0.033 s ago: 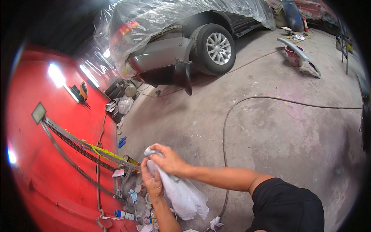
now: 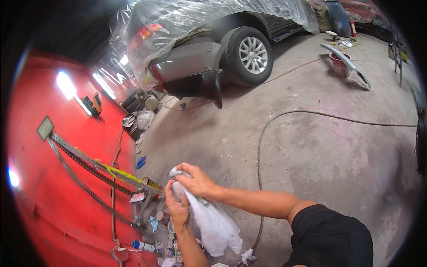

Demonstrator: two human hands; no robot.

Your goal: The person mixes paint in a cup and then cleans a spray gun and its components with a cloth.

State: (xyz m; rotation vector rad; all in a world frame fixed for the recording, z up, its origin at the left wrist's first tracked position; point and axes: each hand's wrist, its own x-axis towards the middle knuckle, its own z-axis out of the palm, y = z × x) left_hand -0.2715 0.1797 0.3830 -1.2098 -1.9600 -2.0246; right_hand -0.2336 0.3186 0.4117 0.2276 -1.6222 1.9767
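Observation:
Both my hands are together at lower centre. My right hand (image 2: 194, 180) is closed on the bunched upper end of a white cloth (image 2: 213, 224). My left hand (image 2: 177, 204), just below and to the left, grips the same cloth near its top, with fingers raised along it. The rest of the cloth hangs loose between and past my forearms. Whether anything is inside the cloth, I cannot tell. Several paint cans (image 2: 171, 228) and spray cans (image 2: 143, 246) stand or lie on the floor to the left of my left arm, beside a perforated metal stand (image 2: 91, 171).
A red wall (image 2: 53, 187) runs along the left. A plastic-covered car (image 2: 184, 60) stands ahead. At right, a long curved panel (image 2: 356, 71) rests on a red bucket (image 2: 340, 66), near a blue drum (image 2: 337, 20). A hose (image 2: 302, 111) loops across the concrete floor; blue gloves (image 2: 141, 162) lie left.
My hands and the cloth have shifted very slightly to the right. The view has moved a little; the grip looks the same.

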